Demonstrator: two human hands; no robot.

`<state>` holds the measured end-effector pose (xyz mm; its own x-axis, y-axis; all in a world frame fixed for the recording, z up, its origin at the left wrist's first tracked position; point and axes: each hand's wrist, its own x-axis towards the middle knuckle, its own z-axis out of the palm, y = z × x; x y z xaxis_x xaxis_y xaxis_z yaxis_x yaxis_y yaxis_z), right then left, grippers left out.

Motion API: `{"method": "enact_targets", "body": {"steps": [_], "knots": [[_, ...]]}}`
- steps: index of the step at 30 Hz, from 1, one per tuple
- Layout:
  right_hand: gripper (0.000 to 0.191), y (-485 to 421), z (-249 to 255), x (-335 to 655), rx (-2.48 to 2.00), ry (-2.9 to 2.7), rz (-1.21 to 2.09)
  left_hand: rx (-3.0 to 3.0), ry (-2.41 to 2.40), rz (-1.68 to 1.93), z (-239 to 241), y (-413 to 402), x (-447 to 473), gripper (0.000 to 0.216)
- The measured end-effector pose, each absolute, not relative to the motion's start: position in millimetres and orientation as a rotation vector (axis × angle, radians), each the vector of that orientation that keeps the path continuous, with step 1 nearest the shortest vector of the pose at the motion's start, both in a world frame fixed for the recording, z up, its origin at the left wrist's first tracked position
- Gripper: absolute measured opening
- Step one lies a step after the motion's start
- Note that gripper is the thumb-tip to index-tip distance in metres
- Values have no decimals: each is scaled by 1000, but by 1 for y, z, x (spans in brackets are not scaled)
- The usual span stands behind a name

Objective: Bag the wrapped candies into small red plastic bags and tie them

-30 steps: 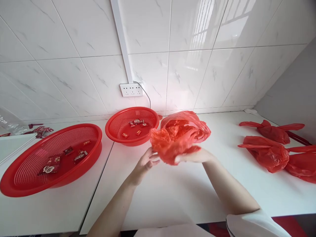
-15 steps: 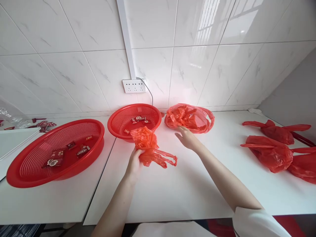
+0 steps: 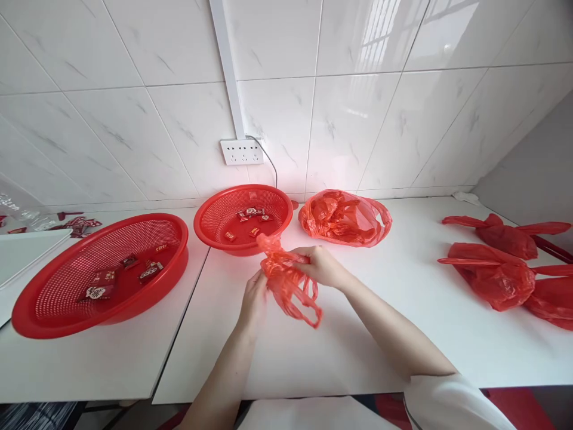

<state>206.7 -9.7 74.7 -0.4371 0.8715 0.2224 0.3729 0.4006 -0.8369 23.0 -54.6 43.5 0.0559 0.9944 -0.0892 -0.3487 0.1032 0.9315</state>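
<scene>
From the head-worn camera, looking forward and down, two bare hands are meeting above a smooth white tabletop [image 3: 358, 352], and a crumpled, translucent red plastic bag with loop handles [image 3: 286, 280] is hanging between them, directly in front of the person. The left hand [image 3: 253, 298] is closing around the bag's left side, probably because such flimsy film needs steadying. The right hand [image 3: 324, 267] is pinching the other side with bent fingers, and the loops are dangling below, clear of both palms. Just beyond, near the tiled wall [image 3: 277, 113], a rounded, see-through red plastic bag stuffed with crumpled red plastic [image 3: 353, 240] is lying open-mouthed, seemingly placed there for easy reach. To its left, a small round basket of perforated red plastic [image 3: 212, 218] is holding a few little wrapped packets [image 3: 253, 213]; farther left, a larger red perforated basket [image 3: 49, 301] is holding more (their printing is staying too small to read). At the far right, several filled red plastic bags with ear-like ends [image 3: 495, 278] are sitting grouped together, apparently to keep the middle free for handling.
</scene>
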Motion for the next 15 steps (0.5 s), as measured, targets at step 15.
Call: {"method": "enact_targets", "body": {"steps": [15], "knots": [[32, -7, 88, 234, -1442, -2074, 702, 2021, 1249, 1099, 101, -65, -18, 23]]}}
